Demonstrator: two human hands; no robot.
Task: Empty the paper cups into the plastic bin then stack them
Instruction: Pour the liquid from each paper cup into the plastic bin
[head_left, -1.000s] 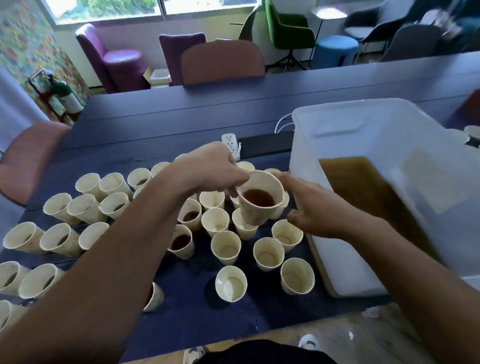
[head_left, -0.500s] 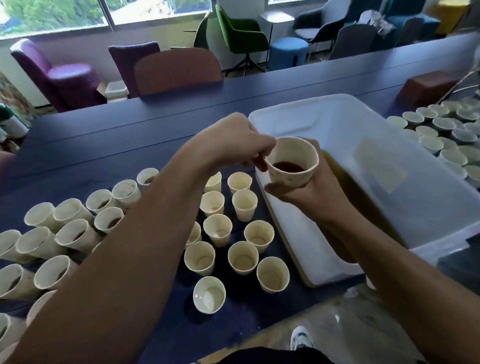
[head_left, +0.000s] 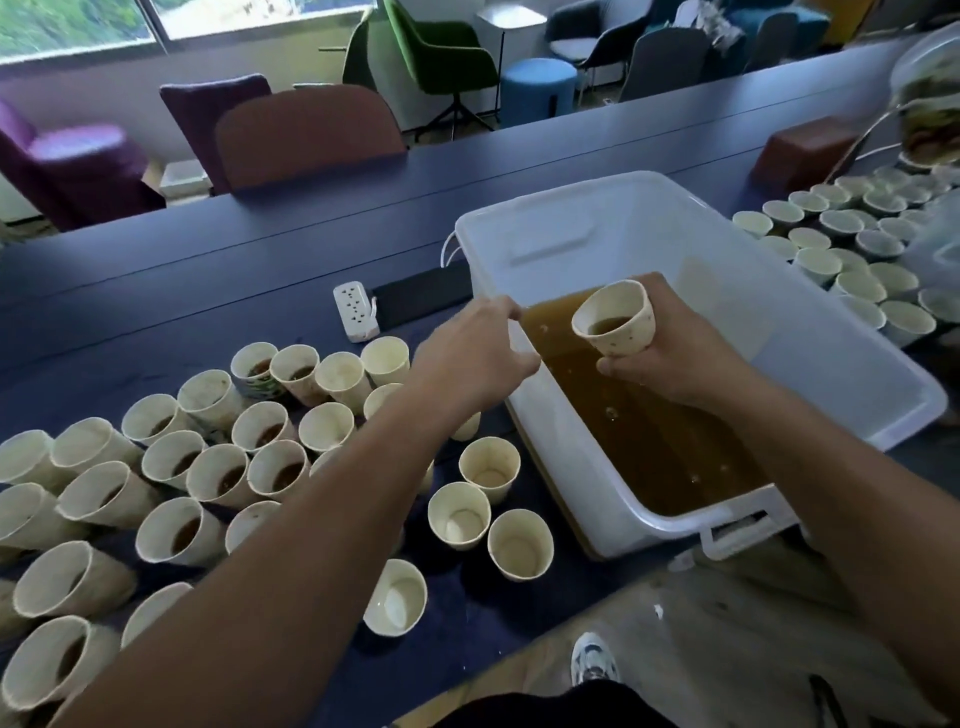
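My right hand (head_left: 670, 358) grips a paper cup (head_left: 615, 325) holding a little brown liquid, tilted slightly toward me above the brown liquid in the white plastic bin (head_left: 841, 364). My left hand (head_left: 475, 358) hovers by the bin's left wall with loosely curled fingers and holds nothing. Several paper cups (head_left: 208, 467) cover the blue table to the left; those at the far left hold brown liquid. The ones nearest the bin, such as an empty cup (head_left: 460, 514), look dry inside.
A white power strip (head_left: 356, 312) lies behind the cups, next to a black slab (head_left: 421, 296). More paper cups (head_left: 852, 244) crowd the table right of the bin. Chairs stand beyond the table. My shoe (head_left: 592, 660) shows below the table edge.
My right hand has carried the cup from the bin's left rim to over the liquid. My left hand has let go of the cup and stays by the bin's left wall.
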